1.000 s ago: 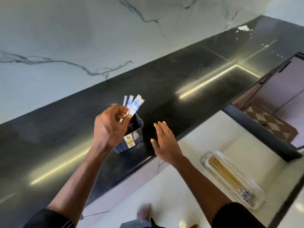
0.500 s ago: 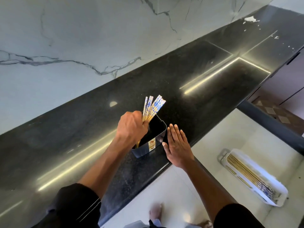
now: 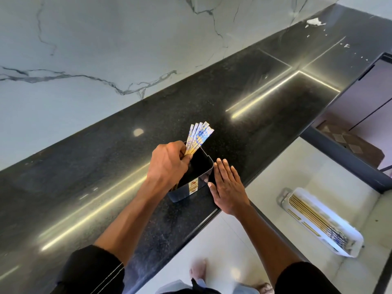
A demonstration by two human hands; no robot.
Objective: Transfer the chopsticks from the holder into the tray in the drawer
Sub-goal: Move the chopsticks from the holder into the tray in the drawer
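A dark, rectangular holder [image 3: 198, 181] stands near the front edge of the black counter [image 3: 106, 187]. My left hand [image 3: 168, 164] is closed around several chopsticks [image 3: 199, 135] with blue-and-white patterned tops; they fan out above the holder, with their lower ends still inside it. My right hand [image 3: 228, 187] lies flat with fingers together against the holder's right side. Lower right, a white tray [image 3: 347, 249] sits in the open drawer [image 3: 297, 166] with several chopsticks [image 3: 311, 217] lying lengthwise in it.
A white marble wall [image 3: 106, 49] backs the counter. White flecks [image 3: 315, 21] lie at the counter's far right end. The drawer's dark front rail [image 3: 343, 160] runs at the right, with a cabinet and a checkered floor mat [image 3: 347, 141] beyond.
The view has shifted slightly. My left hand has gathered more chopsticks and they fan wider above the holder. My right hand has moved in from the air to rest against the holder's side.
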